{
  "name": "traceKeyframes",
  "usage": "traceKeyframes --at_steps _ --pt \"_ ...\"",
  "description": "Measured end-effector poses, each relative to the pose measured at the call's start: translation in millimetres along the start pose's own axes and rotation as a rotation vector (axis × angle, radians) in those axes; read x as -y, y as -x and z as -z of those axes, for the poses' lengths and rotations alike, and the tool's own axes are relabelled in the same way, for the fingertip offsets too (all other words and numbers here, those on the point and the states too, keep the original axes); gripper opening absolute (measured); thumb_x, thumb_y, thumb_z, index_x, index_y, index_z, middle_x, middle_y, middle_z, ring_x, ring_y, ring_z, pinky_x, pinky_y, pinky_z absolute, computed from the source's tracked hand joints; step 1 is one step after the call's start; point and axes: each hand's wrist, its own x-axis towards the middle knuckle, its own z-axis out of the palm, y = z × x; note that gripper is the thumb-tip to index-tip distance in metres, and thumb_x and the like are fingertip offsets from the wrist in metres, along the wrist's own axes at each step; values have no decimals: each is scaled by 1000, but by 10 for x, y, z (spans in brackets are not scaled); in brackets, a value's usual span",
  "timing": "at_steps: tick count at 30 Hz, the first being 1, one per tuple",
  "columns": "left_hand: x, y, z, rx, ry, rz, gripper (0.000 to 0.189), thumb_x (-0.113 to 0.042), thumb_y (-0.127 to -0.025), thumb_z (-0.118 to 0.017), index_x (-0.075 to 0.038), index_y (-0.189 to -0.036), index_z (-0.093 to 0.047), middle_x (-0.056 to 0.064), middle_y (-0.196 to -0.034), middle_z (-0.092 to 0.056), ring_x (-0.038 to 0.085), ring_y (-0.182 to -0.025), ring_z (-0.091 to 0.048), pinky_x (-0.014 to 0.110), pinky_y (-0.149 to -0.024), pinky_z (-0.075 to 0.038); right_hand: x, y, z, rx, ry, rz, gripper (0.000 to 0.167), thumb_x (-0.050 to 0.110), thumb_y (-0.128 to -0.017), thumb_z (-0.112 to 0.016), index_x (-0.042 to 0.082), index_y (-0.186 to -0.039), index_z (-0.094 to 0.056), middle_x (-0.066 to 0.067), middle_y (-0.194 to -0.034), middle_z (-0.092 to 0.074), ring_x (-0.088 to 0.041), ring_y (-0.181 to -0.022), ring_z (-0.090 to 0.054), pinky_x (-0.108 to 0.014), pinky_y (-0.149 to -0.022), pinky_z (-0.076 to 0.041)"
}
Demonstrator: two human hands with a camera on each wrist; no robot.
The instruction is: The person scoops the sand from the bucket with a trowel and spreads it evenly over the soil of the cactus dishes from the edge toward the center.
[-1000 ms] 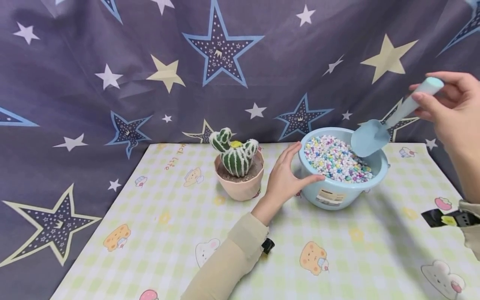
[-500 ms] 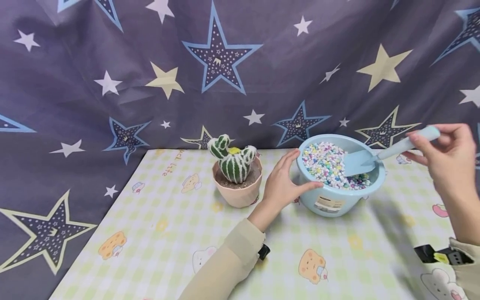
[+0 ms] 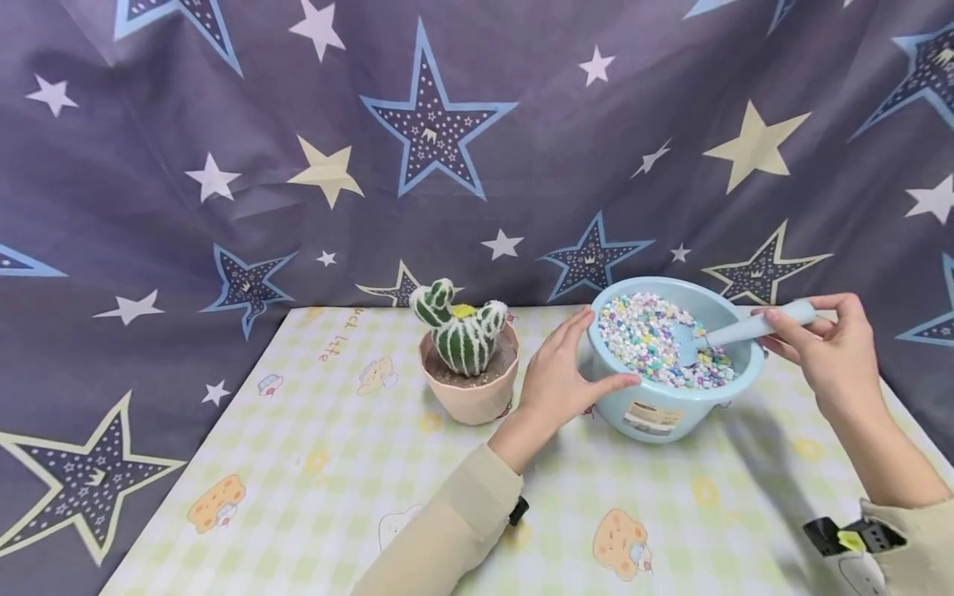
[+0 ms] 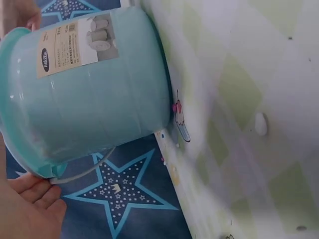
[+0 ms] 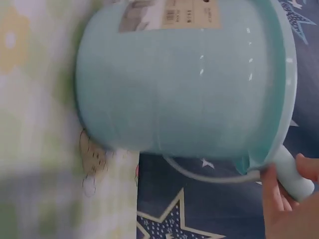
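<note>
A light blue bucket (image 3: pixel 648 414), with a paper label on its front, stands upright on the table. Small multicoloured pebbles (image 3: pixel 641 331) fill much of it. My left hand (image 3: pixel 555 381) holds the bucket's left side, thumb along the front rim and fingers toward the back; in the left wrist view these fingers (image 4: pixel 37 194) touch the rim by the wire handle. At the right rim, my right hand (image 3: pixel 838 352) grips a light blue small shovel (image 3: pixel 738 333) by its handle. The shovel slants down leftward, its blade partly buried in the pebbles. The right wrist view shows its handle end (image 5: pixel 294 177).
Left of the bucket stands a cactus (image 3: pixel 465 341) in a pink pot (image 3: pixel 473 401) with brown soil. A checked cartoon cloth (image 3: pixel 320 513) covers the table. Behind it hangs a dark star-patterned curtain (image 3: pixel 261 108). A few loose pebbles (image 4: pixel 260 123) lie on the cloth.
My right hand has come down and left, taking the shovel from above the bucket's right side into the pebbles. The left hand stays at the bucket. The head view has tilted up slightly.
</note>
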Motion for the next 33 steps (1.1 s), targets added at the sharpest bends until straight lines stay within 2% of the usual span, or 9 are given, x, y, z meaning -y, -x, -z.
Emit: traceKeyframes --at_steps 6,14,18,21,23,26,28,31,33 --pt "6 -3 23 -5 -48 -11 101 -71 -72 -74 -22 -153 -40 -12 -160 -37 14 -144 -43 35 -113 -46 -6 27 29 -14 273 8 28 -1 -93 -64 14 -101 -42 16 -80 -75 0 -66 -72 -12 -63 -57" --pt "12 -30 15 -15 -40 -20 102 -70 -72 -76 -21 -153 -40 -10 -160 -38 14 -145 -43 34 -113 -46 -28 124 20 -42 410 59 30 -3 -91 -66 17 -101 -45 20 -78 -73 5 -66 -71 -7 -65 -55" --pt "0 -39 -1 4 -32 -17 102 -69 -71 -77 -20 -153 -40 -9 -160 -38 14 -145 -42 34 -114 -45 -62 204 9 -88 521 81 32 -3 -89 -68 20 -100 -49 24 -75 -73 7 -64 -69 -3 -63 -52" --pt "6 -25 24 9 -51 -7 102 -69 -72 -76 -21 -154 -39 -9 -160 -38 13 -145 -42 34 -114 -45 -76 237 -14 -129 655 82 33 2 -90 -70 26 -99 -49 31 -73 -69 13 -63 -66 -2 -57 -46" --pt "12 -22 47 7 -75 4 102 -71 -72 -75 -22 -153 -40 -10 -160 -38 13 -144 -43 33 -113 -46 -98 234 -28 -145 697 82 34 4 -90 -71 29 -101 -50 34 -73 -67 16 -64 -64 -2 -56 -44" --pt "3 -6 64 13 -91 20 102 -72 -72 -74 -23 -153 -40 -12 -160 -38 12 -144 -44 34 -112 -47 -123 238 -32 -148 694 94 35 4 -91 -70 32 -106 -54 34 -72 -66 17 -63 -60 -5 -51 -39" --pt "-17 2 63 23 -86 26 102 -73 -72 -73 -23 -154 -39 -12 -160 -37 12 -144 -43 34 -111 -47 -116 240 -14 -148 694 115 34 4 -91 -70 31 -107 -59 32 -71 -66 15 -55 -53 -10 -45 -34" --pt "-36 -5 58 32 -89 22 102 -75 -72 -71 -23 -154 -39 -12 -160 -37 13 -144 -43 35 -110 -48 -89 242 34 -103 639 167 26 0 -91 -68 21 -107 -67 28 -80 -71 10 -56 -57 -10 -46 -38" --pt "-37 -18 73 28 -104 19 102 -75 -72 -71 -23 -154 -39 -12 -160 -37 12 -144 -43 35 -110 -49 -77 241 56 -35 537 212 23 -5 -92 -65 9 -109 -68 22 -92 -75 7 -65 -65 -5 -57 -49"
